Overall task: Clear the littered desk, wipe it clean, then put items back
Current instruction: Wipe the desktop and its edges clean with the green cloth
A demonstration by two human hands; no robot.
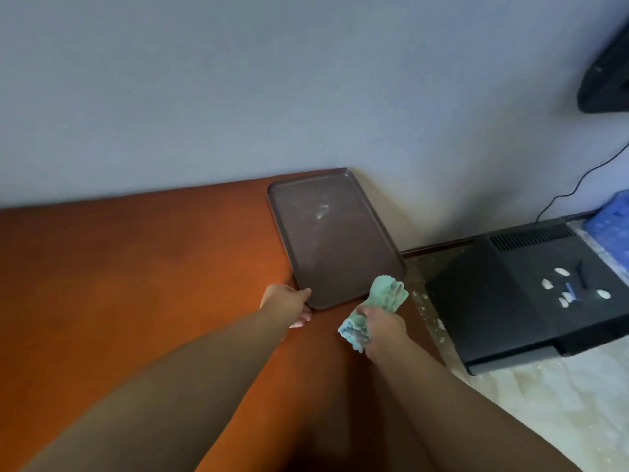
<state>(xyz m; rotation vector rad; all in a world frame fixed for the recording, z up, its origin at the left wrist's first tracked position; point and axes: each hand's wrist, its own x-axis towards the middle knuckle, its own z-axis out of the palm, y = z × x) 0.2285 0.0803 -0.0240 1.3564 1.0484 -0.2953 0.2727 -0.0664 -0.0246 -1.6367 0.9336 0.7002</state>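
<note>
Rectangular brown tray (335,238), smooth, round-cornered, smeared white, lies on the orange desk (136,267) at its far right corner. Left hand (287,303) grips the tray's near corner. Right hand (383,327), just beside, clutches a crumpled green cloth (386,292).

- Single view here: a wide-angle, head-worn camera looks forward and down over the desk (136,284).
- It faces the wall (238,97), which fills the top half, and the tray (333,240) lands mid-frame.
- It's close in: both forearms reach up from the bottom edge, and the floor (544,403) shows at right.
</note>
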